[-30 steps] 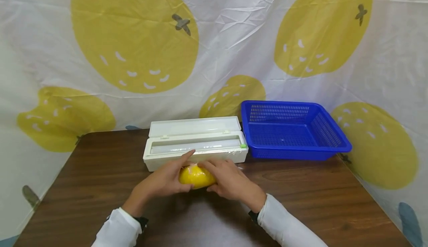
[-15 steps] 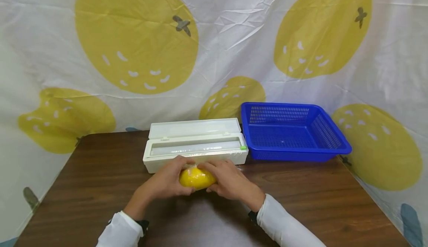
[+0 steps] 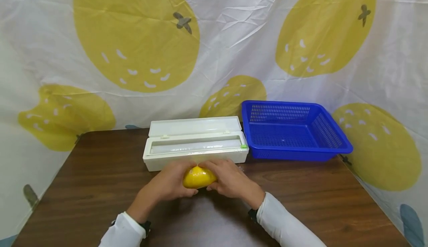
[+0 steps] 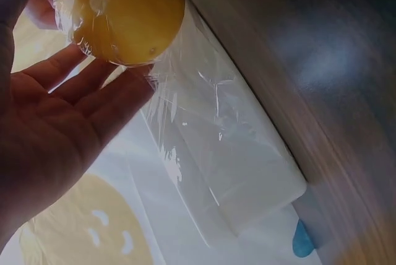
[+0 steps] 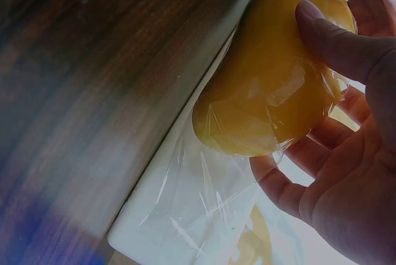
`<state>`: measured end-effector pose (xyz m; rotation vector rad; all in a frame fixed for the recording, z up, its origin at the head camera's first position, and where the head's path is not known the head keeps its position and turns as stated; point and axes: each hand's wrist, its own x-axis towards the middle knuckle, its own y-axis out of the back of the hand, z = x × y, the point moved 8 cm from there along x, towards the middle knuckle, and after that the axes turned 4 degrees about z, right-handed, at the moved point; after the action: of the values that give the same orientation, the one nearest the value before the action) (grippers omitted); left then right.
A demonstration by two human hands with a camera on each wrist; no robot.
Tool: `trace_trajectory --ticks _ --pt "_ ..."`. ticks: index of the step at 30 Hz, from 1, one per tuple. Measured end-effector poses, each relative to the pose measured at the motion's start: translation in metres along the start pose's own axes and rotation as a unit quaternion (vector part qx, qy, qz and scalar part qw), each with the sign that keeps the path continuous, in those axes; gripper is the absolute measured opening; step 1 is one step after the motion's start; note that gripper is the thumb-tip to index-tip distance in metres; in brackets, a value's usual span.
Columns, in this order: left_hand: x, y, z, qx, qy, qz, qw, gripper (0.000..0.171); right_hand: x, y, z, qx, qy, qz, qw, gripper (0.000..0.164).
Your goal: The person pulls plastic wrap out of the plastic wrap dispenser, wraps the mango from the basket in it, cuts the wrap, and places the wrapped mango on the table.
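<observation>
A yellow mango (image 3: 199, 177) in clear cling film is held between both hands, close in front of the wrap dispenser. My left hand (image 3: 174, 180) grips its left end; in the left wrist view its fingers (image 4: 111, 95) lie against the film. My right hand (image 3: 230, 178) holds the other end, with the thumb (image 5: 334, 33) across the mango and the fingers beneath the film. Loose cling film (image 4: 204, 91) hangs from the fruit in front of the dispenser's white side. The long white dispenser (image 3: 197, 158) has its lid up and a roll of film (image 3: 197, 146) inside.
An empty blue plastic basket (image 3: 297, 135) stands right of the dispenser, right against its end. Both sit along the back of the dark wooden table (image 3: 107, 176). Behind hangs a white cloth (image 3: 230, 28) printed with yellow fruit.
My left hand's raised finger has come down onto the top of the mango, and the film there has been pressed down. The mango has shifted slightly right; my right hand stays about still.
</observation>
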<state>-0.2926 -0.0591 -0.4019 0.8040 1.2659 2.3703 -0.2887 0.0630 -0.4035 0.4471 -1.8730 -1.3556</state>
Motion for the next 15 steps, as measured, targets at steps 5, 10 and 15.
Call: trace_trajectory --ticks 5,10,15 --pt "0.0008 -0.0001 0.0035 0.022 -0.016 0.014 0.9995 0.058 0.0004 -0.0004 -0.0002 0.005 0.004 -0.003 1.0 0.065" --pt "-0.0008 -0.0012 0.0035 0.041 -0.016 0.016 0.9989 0.065 0.0006 -0.0034 0.0009 0.011 0.002 -0.016 1.0 0.066" --pt "-0.0017 -0.0011 0.0027 0.046 -0.006 0.017 0.9988 0.07 0.0009 -0.0059 0.003 0.021 -0.005 -0.031 0.999 0.067"
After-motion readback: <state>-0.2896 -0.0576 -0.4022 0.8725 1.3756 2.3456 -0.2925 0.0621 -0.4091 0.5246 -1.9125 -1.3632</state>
